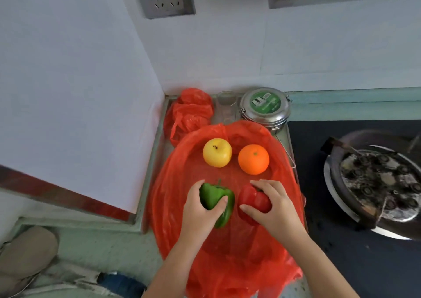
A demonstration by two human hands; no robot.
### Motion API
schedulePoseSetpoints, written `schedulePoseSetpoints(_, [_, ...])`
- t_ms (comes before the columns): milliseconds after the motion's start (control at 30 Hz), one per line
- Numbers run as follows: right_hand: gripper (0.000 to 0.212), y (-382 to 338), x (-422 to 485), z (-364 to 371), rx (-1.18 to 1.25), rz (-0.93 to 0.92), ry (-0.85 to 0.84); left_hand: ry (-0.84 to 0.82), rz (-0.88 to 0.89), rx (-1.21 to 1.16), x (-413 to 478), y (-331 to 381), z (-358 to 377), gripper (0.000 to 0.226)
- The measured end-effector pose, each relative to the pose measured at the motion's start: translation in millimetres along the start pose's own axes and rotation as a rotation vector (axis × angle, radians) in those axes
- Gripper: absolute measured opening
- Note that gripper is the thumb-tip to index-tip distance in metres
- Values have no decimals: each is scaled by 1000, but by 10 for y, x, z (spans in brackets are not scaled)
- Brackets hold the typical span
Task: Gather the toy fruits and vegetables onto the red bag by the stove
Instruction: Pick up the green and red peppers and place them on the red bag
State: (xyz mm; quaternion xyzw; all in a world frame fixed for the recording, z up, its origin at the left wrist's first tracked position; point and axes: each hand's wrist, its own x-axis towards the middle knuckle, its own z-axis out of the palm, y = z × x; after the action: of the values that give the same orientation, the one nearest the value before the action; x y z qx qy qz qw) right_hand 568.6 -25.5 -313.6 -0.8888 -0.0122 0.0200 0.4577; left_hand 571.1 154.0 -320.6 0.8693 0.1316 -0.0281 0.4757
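Left hand [200, 208] grips green pepper [217, 203], right hand [271, 208] red pepper [254, 200], on bag [227, 252]. Apple [217, 152], orange [253, 159] far; stove [373, 181] right.

Both bare forearms reach up from the bottom edge, angling slightly toward each other. The left hand [202, 206] curls palm-down, thumb on one side and fingers on the other, its grip closed on something. The right hand [272, 206] matches it, fingers arched over and thumb beneath, likewise clasping.
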Motion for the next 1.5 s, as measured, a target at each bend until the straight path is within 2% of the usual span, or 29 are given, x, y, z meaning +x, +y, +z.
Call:
schedulePoseSetpoints(167, [58, 121, 178, 96, -20, 30, -58, -13, -25, -14, 199, -14, 58, 68])
schedulePoseSetpoints(567, [59, 215, 376, 113, 58, 92, -55, -31, -66, -15, 469, -12, 227, 64])
schedulePoseSetpoints(800, [64, 235, 387, 57, 66, 77, -39, -5, 87, 115, 479, -22, 189, 65])
schedulePoseSetpoints(1200, [64, 225, 336, 27, -51, 37, 15, 8, 163, 138, 442, -35, 132, 67])
schedulePoseSetpoints(1500, [57, 161, 221, 2, -152, -16, 77, 32, 267, 243, 410, -41, 69, 65])
